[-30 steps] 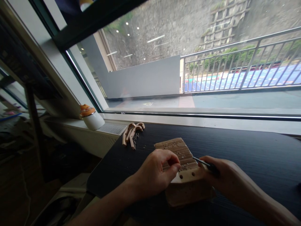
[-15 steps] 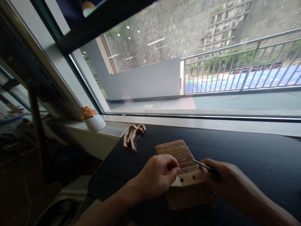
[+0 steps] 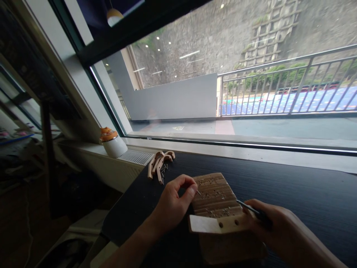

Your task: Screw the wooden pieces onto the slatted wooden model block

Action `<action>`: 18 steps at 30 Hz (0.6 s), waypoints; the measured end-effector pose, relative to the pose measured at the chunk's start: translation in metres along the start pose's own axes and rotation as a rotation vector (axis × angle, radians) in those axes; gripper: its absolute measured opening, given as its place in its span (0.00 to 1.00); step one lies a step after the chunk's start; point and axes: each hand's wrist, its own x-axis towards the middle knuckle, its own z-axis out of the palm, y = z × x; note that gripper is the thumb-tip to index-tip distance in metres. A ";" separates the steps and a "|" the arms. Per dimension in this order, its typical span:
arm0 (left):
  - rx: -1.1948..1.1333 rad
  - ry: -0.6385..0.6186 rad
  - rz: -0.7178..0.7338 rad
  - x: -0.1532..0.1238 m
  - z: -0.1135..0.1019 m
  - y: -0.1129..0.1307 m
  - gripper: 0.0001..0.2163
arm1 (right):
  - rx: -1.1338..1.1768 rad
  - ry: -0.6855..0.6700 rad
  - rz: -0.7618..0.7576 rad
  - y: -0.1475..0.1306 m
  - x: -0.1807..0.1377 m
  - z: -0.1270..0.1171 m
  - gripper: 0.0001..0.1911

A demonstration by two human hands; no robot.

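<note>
Fingers (image 3: 192, 190) of the left hand (image 3: 174, 195), thumb and forefinger, meet at their tips and pinch a thin metal screw (image 3: 199, 192), which pokes out over the left edge of a wooden board (image 3: 212, 203). Fingers of the right hand (image 3: 276, 225) are curled round a slim screwdriver (image 3: 247, 206); its metal shaft points toward the board's right edge, while the dark handle lies inside the grip. That same hand also covers the right end of a bent wooden piece (image 3: 205, 224). Just how the fingertips bear on this piece I cannot tell, as they are partly hidden and in shade.

The bent wooden piece lies crosswise over the near part of the board, its paler left end sticking out past the board's left side, with two round, dark holes along its middle. Whether it touches the board cannot be made out. The board's upper face carries clusters of small dark holes and pale crumbs; its near end is in deep shadow. It sits on a black tabletop (image 3: 306, 193).

Beyond the board and to its left, several curved wooden hooks (image 3: 159, 172) lie heaped together, with loose screws (image 3: 164, 174) just beside them. Farther left of the board stands a white canister (image 3: 116, 147) with an orange top, next to a vent grille (image 3: 136, 157). Straight beyond the board runs a pale windowsill (image 3: 200, 150), and past the glass, to the board's right, a metal railing (image 3: 300, 85).
</note>
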 end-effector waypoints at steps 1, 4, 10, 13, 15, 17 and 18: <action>-0.059 0.040 -0.011 0.000 0.000 -0.006 0.08 | 0.011 -0.010 0.003 -0.001 0.000 -0.001 0.06; -0.263 0.199 -0.065 0.000 0.003 -0.029 0.09 | 0.027 -0.006 0.010 -0.003 0.002 -0.004 0.06; -0.432 0.437 -0.134 -0.004 0.016 -0.068 0.10 | -0.085 -0.024 -0.040 -0.007 0.028 -0.007 0.07; -0.380 0.456 -0.163 -0.009 0.016 -0.070 0.10 | -0.101 -0.032 -0.053 -0.007 0.040 -0.003 0.07; -0.346 0.436 -0.186 -0.010 0.016 -0.068 0.10 | -0.076 -0.051 -0.041 -0.004 0.042 0.001 0.07; -0.328 0.417 -0.213 -0.011 0.016 -0.065 0.11 | -0.046 -0.069 -0.027 0.001 0.042 0.005 0.07; -0.325 0.403 -0.228 -0.011 0.016 -0.063 0.11 | -0.038 -0.074 -0.019 0.004 0.041 0.007 0.08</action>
